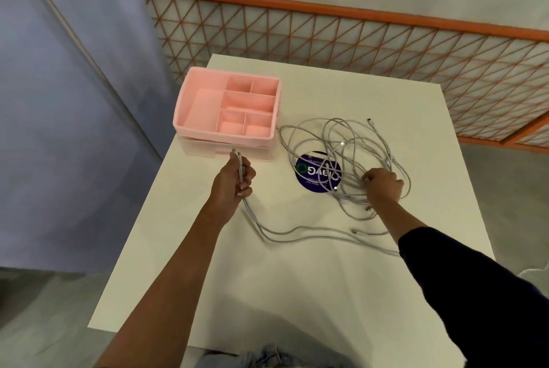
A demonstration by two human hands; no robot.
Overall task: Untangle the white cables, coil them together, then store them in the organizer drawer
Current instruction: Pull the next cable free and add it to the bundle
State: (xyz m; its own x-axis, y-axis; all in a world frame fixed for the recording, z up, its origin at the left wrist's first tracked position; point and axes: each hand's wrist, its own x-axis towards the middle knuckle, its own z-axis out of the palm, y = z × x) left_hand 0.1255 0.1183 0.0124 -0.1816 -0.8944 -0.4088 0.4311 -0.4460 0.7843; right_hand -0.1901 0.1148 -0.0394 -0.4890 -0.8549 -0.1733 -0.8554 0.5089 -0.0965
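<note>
White worktop (pixel 297 293) fills the view, an orange lattice fence (pixel 356 41) behind it. On it the left grip (pixel 236 179) is clenched round several cable ends, plugs poking up, with the pink organizer (pixel 190 106) and its drawer (pixel 231 152) just ahead. Off to its right, the right grip (pixel 383 185) pinches strands of the white cables (pixel 346 160), tangled around and beyond it over a purple sticker (pixel 307 183). Best to anchor the left ends and ease one slack loop out at a time, never yanking knots tight

A white table (pixel 297 293) holds a pink organizer (pixel 225 137) near its far left corner. Beside it, white cables (pixel 341 192) lie in a messy pile, partly over a round blue sticker (pixel 309 182).
</note>
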